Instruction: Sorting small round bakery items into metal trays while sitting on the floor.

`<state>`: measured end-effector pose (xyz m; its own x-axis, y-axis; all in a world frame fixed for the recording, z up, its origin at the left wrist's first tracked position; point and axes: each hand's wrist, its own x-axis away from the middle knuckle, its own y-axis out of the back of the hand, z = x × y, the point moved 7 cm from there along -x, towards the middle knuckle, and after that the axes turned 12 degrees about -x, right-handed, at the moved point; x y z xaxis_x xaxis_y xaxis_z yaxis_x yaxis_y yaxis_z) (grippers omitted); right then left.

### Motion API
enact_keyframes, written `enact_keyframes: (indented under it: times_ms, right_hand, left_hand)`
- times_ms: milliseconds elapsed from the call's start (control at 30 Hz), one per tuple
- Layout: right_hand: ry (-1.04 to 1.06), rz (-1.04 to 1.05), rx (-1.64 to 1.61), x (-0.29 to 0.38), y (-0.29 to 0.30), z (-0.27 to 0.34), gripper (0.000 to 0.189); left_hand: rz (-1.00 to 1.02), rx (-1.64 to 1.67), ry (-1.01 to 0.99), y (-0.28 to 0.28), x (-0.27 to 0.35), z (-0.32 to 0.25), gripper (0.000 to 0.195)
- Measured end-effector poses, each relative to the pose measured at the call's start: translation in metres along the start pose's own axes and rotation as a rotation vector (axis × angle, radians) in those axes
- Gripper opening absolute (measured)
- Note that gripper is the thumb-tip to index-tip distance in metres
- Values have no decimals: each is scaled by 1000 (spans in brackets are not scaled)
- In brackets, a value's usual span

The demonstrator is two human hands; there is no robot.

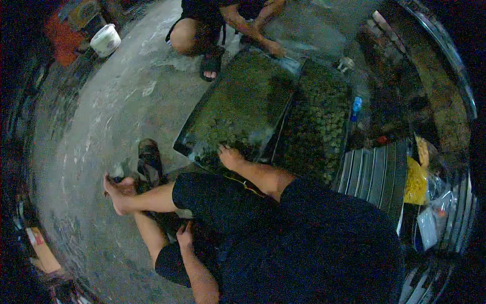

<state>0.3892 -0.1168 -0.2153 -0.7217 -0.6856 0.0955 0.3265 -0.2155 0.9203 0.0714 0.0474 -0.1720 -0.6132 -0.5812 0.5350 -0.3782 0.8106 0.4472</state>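
A large dark rectangular tray lies on the floor, covered with a grainy greenish-brown layer that I cannot identify. My right hand rests at its near end, fingers on small loose pieces; blur hides whether it grips any. Alongside the tray is a darker bed of small greenish lumps. Lower down, my left hand is beside my thighs with its fingers bent, close to a small pale object; whether it holds something is unclear. A thin yellowish cord runs under my right forearm.
Across the tray, another person's hand touches its far end near clear plastic. A white bucket stands far left. To the right are a blue bottle, a ribbed metal-like sheet and a yellow bag. A dark sandal lies near my feet.
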Motion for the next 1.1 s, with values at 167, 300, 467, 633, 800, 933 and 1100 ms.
enact_keyframes:
  times_ms: [167,300,467,633,800,933,1100]
  right_hand:
    - [-46,-10,-77,15,-4,-15,15]
    - [-212,-269,-514,34,43,-41,18]
    - [-1005,-113,-1766,56,59,-57,14]
    - [-905,-154,-2080,55,75,-47,21]
    - [-732,-10,-2159,39,91,-45,14]
    - [-889,-145,-1785,50,126,-24,39]
    - [-792,-197,-1617,47,133,-26,37]
  left_hand:
    - [22,-173,-61,8,-18,14,22]
    - [60,-41,-48,2,-18,-1,22]
    - [20,-116,-132,12,-22,10,22]
    - [-151,-115,-64,20,0,-23,18]
    - [-119,-75,-191,13,1,-28,23]
    - [-146,-234,-18,17,-7,-6,26]
    - [-82,-34,124,6,-9,3,27]
